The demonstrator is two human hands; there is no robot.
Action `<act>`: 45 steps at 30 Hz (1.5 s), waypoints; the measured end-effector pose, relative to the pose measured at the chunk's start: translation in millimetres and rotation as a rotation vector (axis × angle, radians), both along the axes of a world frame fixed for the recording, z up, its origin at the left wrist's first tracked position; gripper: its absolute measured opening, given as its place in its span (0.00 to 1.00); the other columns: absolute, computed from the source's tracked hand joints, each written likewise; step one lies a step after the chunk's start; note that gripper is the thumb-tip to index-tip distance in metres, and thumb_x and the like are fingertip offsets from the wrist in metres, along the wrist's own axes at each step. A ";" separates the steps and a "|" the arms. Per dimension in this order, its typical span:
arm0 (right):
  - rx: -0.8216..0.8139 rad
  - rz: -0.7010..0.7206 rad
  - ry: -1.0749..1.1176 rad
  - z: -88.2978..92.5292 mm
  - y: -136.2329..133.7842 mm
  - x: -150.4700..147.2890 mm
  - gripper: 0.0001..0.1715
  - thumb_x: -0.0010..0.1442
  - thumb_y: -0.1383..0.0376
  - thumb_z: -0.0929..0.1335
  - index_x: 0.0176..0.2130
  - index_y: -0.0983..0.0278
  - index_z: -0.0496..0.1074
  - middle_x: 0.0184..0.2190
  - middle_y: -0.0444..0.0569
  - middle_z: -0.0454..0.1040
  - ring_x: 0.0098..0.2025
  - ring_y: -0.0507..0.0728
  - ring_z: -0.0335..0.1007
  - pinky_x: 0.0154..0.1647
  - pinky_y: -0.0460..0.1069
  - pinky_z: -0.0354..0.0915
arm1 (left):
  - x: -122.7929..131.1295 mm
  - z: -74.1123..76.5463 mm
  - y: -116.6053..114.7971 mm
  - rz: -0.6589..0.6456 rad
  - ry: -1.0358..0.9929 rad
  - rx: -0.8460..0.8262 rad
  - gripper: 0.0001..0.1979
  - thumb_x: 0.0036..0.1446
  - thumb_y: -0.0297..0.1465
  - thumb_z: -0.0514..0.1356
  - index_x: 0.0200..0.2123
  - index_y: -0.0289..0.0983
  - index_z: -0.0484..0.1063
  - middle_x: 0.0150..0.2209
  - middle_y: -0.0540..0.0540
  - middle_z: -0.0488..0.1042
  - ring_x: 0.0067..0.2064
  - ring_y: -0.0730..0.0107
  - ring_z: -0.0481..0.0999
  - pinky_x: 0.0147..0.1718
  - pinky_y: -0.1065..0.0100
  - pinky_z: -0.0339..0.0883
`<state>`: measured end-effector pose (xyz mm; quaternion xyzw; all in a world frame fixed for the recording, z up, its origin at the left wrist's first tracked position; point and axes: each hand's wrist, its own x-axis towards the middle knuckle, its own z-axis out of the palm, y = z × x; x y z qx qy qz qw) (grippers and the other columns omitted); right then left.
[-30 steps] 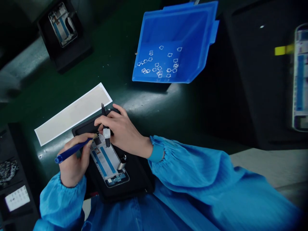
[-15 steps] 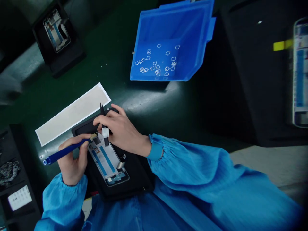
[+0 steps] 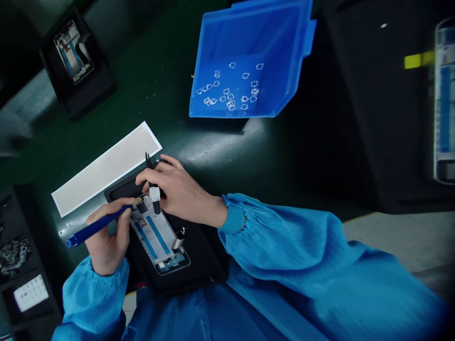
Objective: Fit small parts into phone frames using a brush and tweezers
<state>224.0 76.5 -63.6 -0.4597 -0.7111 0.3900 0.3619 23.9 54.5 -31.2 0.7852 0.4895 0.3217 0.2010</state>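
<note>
My left hand (image 3: 108, 234) grips a brush (image 3: 93, 228) with a blue handle. Its tan tip touches or hovers just over the upper end of an opened phone (image 3: 156, 232), where small parts show. Black tweezers (image 3: 155, 194) with a white wrap are tucked in my right hand (image 3: 181, 192), tips pointing up and away from the phone. The right fingers curl over the phone's top edge; what the fingertips touch there is hidden. Two blue strips run along the phone's inside, and a flex cable (image 3: 178, 240) sticks up at its side. Beneath it lies a black tray (image 3: 202, 258).
A blue bin (image 3: 249, 38) with several small white frames stands beyond my hands. A pale strip sheet (image 3: 106, 168) lies behind the tray. Another opened phone (image 3: 74, 53) sits in a black holder at upper left, and one more phone (image 3: 444, 104) at right. A dark compartment box (image 3: 28, 255) is at left.
The view has shifted slightly. The brush handle's rear end has dipped a little; both hands keep nearly the same place over the phone.
</note>
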 end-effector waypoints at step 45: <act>-0.092 -0.219 0.324 43.7 46.0 -8.3 0.11 0.59 0.63 0.69 0.43 0.58 0.67 0.40 0.48 0.79 0.45 0.61 0.76 0.49 0.58 0.68 | -36.7 25.1 8.0 0.882 -1.650 -0.910 0.18 0.70 0.24 0.44 0.33 0.34 0.71 0.27 0.52 0.77 0.22 0.83 0.76 0.23 0.81 0.73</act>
